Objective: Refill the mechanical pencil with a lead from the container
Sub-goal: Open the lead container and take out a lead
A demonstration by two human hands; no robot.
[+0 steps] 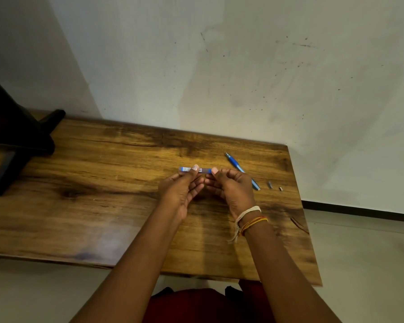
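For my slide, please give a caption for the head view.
Both hands hold the lead container above the table; the pencil lies beside.

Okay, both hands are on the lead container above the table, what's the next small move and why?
Probably pull its blue end cap off with the right hand while the left hand steadies the lead container: the pencil already lies opened on the table.

lead container (191,169): blue-capped clear tube, level, held above table | mechanical pencil (241,171): blue, lying diagonally, right
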